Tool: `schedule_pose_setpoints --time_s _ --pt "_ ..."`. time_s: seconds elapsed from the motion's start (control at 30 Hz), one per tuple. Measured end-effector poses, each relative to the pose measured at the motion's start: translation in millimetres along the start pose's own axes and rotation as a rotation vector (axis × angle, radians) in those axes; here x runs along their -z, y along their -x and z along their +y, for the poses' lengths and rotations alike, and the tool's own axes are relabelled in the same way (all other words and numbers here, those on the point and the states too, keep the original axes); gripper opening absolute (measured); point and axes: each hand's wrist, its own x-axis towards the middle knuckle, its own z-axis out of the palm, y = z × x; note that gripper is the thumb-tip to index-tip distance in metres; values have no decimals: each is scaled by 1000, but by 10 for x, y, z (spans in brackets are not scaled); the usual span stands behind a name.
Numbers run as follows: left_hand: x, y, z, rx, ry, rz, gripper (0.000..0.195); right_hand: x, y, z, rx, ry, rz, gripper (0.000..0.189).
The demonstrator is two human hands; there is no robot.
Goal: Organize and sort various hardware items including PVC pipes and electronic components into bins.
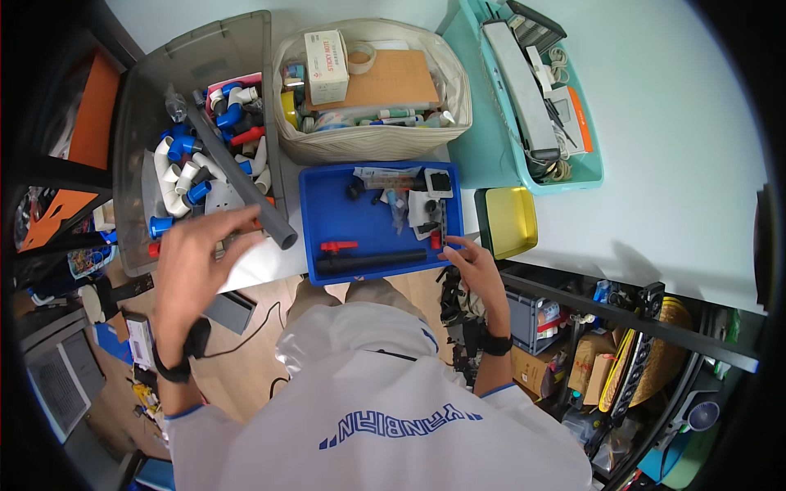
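Note:
My left hand (206, 261) hovers over the near end of a grey plastic bin (138, 104), beside a long grey pipe (236, 169) that leans out over the bin's wall; whether its fingers touch the pipe I cannot tell. White, blue and grey pipe fittings (181, 147) fill the bin. My right hand (473, 261) is at the right edge of a blue tray (344, 208), fingertips near a small red part (435, 239). In the tray lie a black tube (371, 261), a red valve handle (338, 245), clear plastic bags (398, 212) and small black parts (355, 189).
Behind the tray stands a striped fabric basket (374, 144) with a sticky-note box (326, 66), a tape roll (361, 57) and pens. At the right are a teal bin (485, 135) with electronics and a yellow-lined container (513, 224). A shelf frame (626, 325) runs below the table.

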Motion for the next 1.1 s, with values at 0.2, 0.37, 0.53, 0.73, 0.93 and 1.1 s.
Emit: schedule_pose_setpoints --time_s 0.2,0.37,0.53,0.73,0.93,1.1 --pt "-693 539 565 81 84 -262 20 161 -488 561 123 268 -57 49" --pt "-1823 900 459 296 -235 -438 36 -21 -1078 1554 454 586 -163 42" --pt "-2080 997 494 454 -361 -447 44 -317 -1419 1748 525 771 -343 33" --pt "-2037 1068 698 582 -338 -310 54 -613 -1748 2106 702 928 -377 30" --pt "-2112 1190 901 597 -283 -300 57 -378 -1900 1904 647 945 -580 53" --pt "-2085 1173 911 646 -229 -273 58 -226 -1952 1723 636 852 -718 62"
